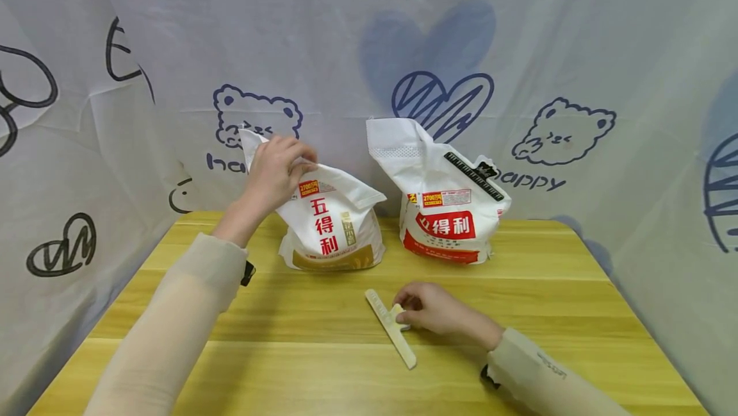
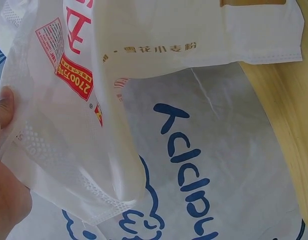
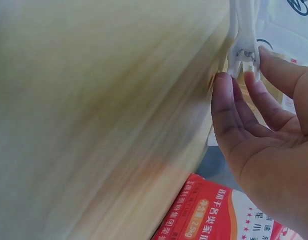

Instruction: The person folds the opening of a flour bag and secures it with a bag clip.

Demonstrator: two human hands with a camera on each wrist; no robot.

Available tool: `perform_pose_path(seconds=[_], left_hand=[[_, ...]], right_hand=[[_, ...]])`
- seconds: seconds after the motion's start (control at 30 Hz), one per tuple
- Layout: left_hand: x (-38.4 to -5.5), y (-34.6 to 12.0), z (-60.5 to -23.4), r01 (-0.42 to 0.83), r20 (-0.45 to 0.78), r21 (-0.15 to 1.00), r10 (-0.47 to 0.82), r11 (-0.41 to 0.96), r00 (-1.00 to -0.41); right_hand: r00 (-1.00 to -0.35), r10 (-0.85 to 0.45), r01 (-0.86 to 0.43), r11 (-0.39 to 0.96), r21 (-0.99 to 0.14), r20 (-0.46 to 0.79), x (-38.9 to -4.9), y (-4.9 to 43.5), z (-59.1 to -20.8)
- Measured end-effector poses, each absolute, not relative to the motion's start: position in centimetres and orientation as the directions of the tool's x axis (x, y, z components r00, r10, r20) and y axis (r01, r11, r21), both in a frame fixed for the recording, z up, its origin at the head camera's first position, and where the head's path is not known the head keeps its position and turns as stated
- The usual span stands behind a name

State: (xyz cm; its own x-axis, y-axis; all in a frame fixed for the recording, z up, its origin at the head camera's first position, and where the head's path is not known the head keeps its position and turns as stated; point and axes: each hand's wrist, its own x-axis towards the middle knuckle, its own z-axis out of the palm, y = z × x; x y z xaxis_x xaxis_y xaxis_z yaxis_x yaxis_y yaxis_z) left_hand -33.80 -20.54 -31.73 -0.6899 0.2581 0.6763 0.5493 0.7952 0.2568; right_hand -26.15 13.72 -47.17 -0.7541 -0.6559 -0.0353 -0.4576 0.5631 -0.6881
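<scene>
On the left of the table, a white flour bag (image 1: 359, 214) with red lettering and a gold base stands with its top raised. My left hand (image 1: 278, 169) grips that top near its left corner; in the left wrist view the thumb (image 2: 4, 104) lies against the bag's edge. A cream-coloured bag clip (image 1: 377, 307) with a long flat bar is on the table in front of the bags. My right hand (image 1: 436, 308) pinches the clip's handle between thumb and fingertips. The right wrist view shows the clip (image 3: 245, 27) edge-on, with its metal spring visible.
Right of the first bag stands a second flour bag (image 1: 441, 230) with a red label. A black clip (image 1: 474, 175) sits across its folded top. The wooden table (image 1: 300, 371) backs onto a white curtain (image 1: 334, 50) with blue drawings.
</scene>
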Motion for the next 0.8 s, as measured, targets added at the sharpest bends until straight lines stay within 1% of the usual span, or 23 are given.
perform_pose_path(seconds=[0.1, 0.27, 0.43, 0.6, 0.8], left_hand=[[-33.76, -20.49, -31.75, 0.55, 0.677, 0.255, 0.259, 0.795, -0.689], [-33.91, -20.48, -31.83, 0.553, 0.683, 0.245, 0.263, 0.796, -0.682], [-34.02, -20.63, -31.98, 0.553, 0.686, 0.243, 0.262, 0.797, -0.678], [-33.98, -20.7, -32.05, 0.549, 0.683, 0.248, 0.258, 0.798, -0.683], [-33.98, -20.6, -32.01, 0.548, 0.68, 0.249, 0.259, 0.799, -0.686]], right_hand=[[-0.76, -0.649, -0.428, 0.547, -0.719, -0.042, -26.04, 13.9, -47.06], [-0.765, -0.643, -0.419, 0.531, -0.736, -0.028, -26.02, 14.21, -47.02], [-0.764, -0.645, -0.423, 0.49, -0.762, 0.009, -25.86, 14.32, -46.9], [-0.781, -0.623, -0.408, 0.469, -0.783, 0.034, -25.63, 14.37, -46.73], [-0.806, -0.585, -0.412, 0.443, -0.796, 0.091, -25.18, 14.4, -46.36]])
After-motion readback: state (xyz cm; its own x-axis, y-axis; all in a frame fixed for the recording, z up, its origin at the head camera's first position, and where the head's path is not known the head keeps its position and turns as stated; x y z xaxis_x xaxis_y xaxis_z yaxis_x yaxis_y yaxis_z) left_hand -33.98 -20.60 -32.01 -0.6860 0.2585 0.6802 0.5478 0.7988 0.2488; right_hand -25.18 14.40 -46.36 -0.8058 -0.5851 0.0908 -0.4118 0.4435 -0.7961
